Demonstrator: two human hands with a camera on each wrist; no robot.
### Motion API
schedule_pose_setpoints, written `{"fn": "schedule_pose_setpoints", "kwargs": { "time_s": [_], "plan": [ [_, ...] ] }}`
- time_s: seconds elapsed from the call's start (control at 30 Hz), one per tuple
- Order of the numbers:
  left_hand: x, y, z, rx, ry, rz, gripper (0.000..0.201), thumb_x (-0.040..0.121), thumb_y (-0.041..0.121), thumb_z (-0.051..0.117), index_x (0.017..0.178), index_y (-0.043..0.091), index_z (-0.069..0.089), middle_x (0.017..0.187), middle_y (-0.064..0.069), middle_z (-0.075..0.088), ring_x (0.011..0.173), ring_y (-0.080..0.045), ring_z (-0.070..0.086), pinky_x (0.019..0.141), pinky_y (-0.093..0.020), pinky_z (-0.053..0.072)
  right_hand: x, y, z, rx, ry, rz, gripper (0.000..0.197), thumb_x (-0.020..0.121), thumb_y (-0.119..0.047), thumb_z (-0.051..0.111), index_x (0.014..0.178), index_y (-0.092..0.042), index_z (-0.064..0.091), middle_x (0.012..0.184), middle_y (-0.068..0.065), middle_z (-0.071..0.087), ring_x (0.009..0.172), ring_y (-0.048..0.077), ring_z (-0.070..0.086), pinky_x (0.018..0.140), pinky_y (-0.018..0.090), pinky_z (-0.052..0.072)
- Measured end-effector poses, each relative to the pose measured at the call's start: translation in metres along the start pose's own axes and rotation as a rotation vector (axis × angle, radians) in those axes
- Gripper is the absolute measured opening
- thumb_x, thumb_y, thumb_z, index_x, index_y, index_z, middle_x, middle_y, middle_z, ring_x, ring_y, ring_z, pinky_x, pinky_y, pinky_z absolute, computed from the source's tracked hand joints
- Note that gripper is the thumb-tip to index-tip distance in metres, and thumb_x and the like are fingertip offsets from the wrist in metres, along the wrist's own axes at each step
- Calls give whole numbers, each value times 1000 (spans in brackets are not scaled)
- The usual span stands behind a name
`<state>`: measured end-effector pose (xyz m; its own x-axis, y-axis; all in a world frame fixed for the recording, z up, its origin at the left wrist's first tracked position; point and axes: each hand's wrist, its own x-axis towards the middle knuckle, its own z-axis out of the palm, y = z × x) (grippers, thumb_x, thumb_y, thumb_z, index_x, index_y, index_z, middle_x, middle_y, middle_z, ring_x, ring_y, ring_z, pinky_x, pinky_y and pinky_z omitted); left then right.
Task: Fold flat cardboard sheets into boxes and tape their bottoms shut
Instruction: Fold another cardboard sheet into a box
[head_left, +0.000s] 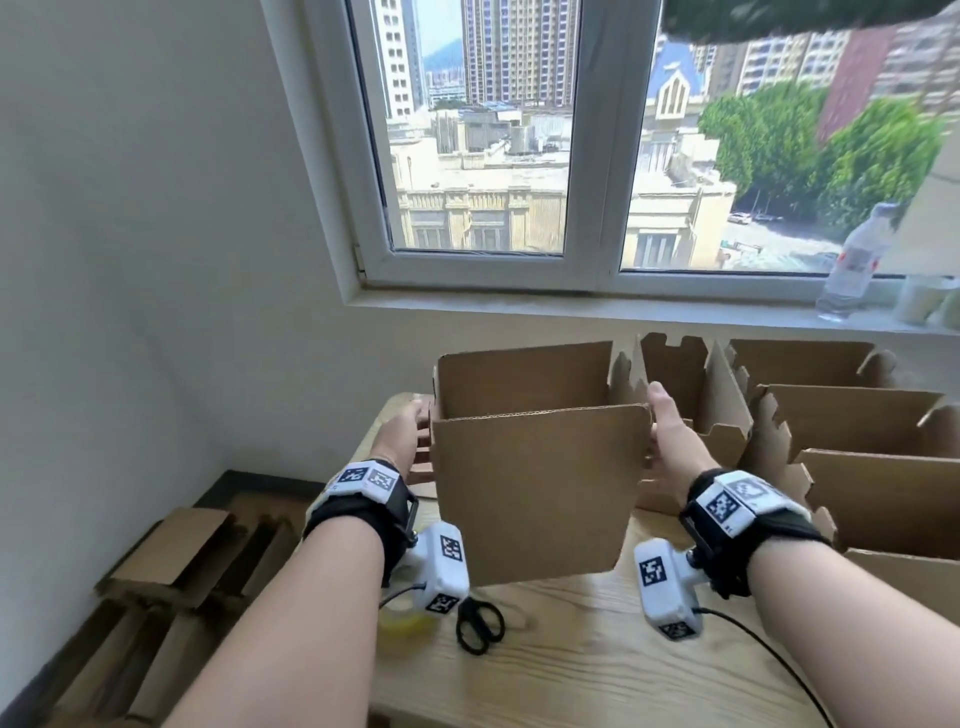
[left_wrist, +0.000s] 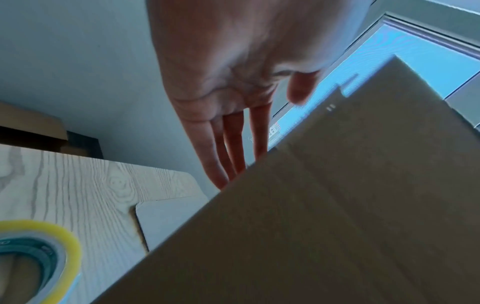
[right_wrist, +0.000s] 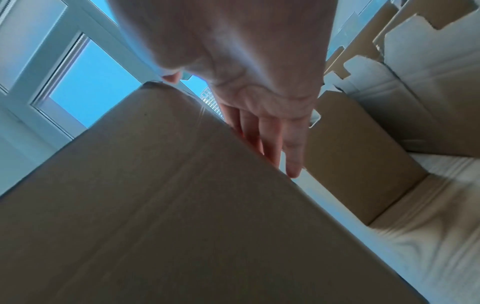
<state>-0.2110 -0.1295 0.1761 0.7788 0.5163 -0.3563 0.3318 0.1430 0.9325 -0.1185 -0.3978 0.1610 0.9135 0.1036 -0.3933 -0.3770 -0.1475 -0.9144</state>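
An opened-out brown cardboard box (head_left: 535, 488) hangs above the wooden table (head_left: 571, 665), its top open toward me. My left hand (head_left: 400, 434) lies flat against its left side, my right hand (head_left: 670, 431) flat against its right side. The left wrist view shows straight fingers (left_wrist: 215, 156) running along the box wall (left_wrist: 311, 205). The right wrist view shows the same: straight fingers (right_wrist: 270, 139) against the box (right_wrist: 155, 205). The fingertips are hidden behind the cardboard. A yellowish tape roll (head_left: 402, 618) (left_wrist: 39, 257) lies under my left wrist.
Black scissors (head_left: 480, 621) lie beside the tape near the table's front. Several folded open boxes (head_left: 857, 467) crowd the right side of the table. Flat cardboard sheets (head_left: 171, 561) are stacked on the floor at left. A water bottle (head_left: 852, 265) stands on the window sill.
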Motion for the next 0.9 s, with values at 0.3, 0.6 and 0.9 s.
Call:
{"fn": "schedule_pose_setpoints", "kwargs": {
  "time_s": [0.3, 0.6, 0.9],
  "plan": [
    [2, -27, 21, 20, -138, -49, 26, 98, 32, 51, 109, 12, 63, 90, -5, 65, 76, -19, 62, 80, -44, 55, -3, 21, -27, -18, 82, -29, 28, 88, -38, 47, 80, -16, 62, 75, 5, 60, 71, 24, 55, 74, 35, 44],
    [9, -45, 46, 182, -223, 101, 39, 94, 34, 58, 133, 36, 54, 123, 6, 60, 100, -7, 59, 91, -41, 54, -2, 51, -44, -208, 250, -66, 11, 74, -25, 46, 67, -17, 49, 67, 5, 47, 67, 24, 46, 69, 37, 40],
    [19, -57, 38, 403, -241, 187, 64, 83, 23, 71, 141, 30, 45, 138, -2, 50, 120, -13, 51, 105, -27, 40, -4, 48, -31, -303, 202, -121, 20, 63, -36, 46, 68, -17, 50, 65, 0, 50, 65, 21, 47, 70, 38, 38]
  ]
}}
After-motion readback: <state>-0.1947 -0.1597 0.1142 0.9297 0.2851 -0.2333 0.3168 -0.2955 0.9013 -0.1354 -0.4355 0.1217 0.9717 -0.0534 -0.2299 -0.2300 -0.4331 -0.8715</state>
